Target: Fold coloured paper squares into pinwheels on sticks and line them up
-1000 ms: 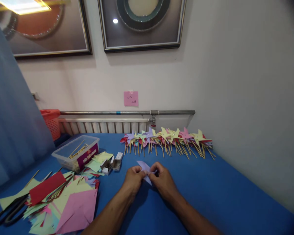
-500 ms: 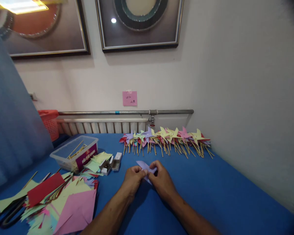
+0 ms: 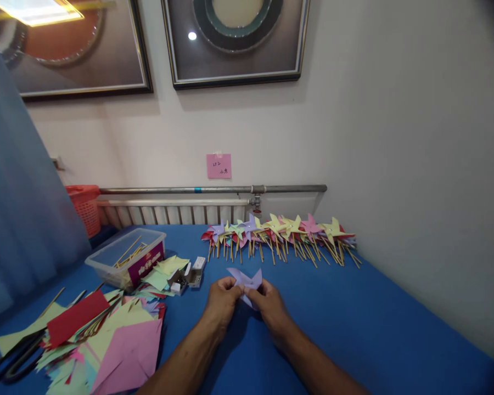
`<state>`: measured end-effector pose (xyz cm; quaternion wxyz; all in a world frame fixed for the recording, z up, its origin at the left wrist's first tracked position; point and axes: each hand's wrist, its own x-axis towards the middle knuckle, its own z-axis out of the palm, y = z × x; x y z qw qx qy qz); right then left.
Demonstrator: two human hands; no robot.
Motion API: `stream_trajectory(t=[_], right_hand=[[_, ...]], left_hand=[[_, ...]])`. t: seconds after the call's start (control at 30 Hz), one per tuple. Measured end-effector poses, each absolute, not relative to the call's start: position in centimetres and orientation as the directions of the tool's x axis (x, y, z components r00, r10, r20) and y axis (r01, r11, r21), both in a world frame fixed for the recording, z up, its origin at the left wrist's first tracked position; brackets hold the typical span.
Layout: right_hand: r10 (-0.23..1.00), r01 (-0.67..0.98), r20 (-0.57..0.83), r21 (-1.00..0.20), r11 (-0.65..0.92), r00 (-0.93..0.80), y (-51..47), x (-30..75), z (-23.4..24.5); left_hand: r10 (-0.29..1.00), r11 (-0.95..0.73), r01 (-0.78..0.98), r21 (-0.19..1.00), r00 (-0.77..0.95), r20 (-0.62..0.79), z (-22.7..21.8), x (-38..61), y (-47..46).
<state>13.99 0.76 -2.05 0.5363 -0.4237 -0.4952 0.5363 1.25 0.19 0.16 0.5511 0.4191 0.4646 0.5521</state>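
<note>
1. A lilac paper piece [image 3: 250, 280], cut and folded like a pinwheel, is held up between two bare hands above a blue tabletop [image 3: 337, 329], near the middle of the view.
2. Two of its pointed blades aim away from the person, one to the far left and one to the far right, making a shallow V. A third, smaller part shows below the thumbs, pointing back toward the person.
3. Its longest visible line slants from the far-left tip down to the near part, slightly right of centre. The fingers cover some of it, so the full long axis cannot be told.
4. The left hand [image 3: 222, 303] pinches the left side narrowly, thumb on top and fingers curled behind.
5. The right hand [image 3: 272, 308] pinches the right side the same way; the two thumb tips nearly meet at the paper's centre.
6. Beyond the hands, well apart from them, lies a row of pinwheels [image 3: 292, 226] in yellow, pink, lilac, green and red, heads toward the wall, sticks pointing toward the person.
7. To the left are small white boxes [image 3: 197, 270], one visibly open, and a clear plastic tub [image 3: 107, 271] containing sticks.
8. Nearer, at the lower left, a pink sheet [image 3: 129, 351] and a red sheet [image 3: 78, 318] lie on a heap of coloured paper, beside black-handled scissors [image 3: 24, 342].
</note>
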Motion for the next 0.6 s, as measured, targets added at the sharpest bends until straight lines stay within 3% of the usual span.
stream_trajectory(t=[0.33,0.6], right_hand=[[0.994,-0.030,0.103,-0.994,0.104,0.024,0.73,14.33,-1.65],[0.994,0.044,0.103,-0.994,0.102,0.033,0.51,14.26,-1.56]], left_hand=[[0.995,0.088,-0.242,0.966,-0.020,-0.095,0.11,1.51,-0.10],[0.997,0.035,-0.192,0.981,-0.065,-0.048,0.45,1.59,-0.04]])
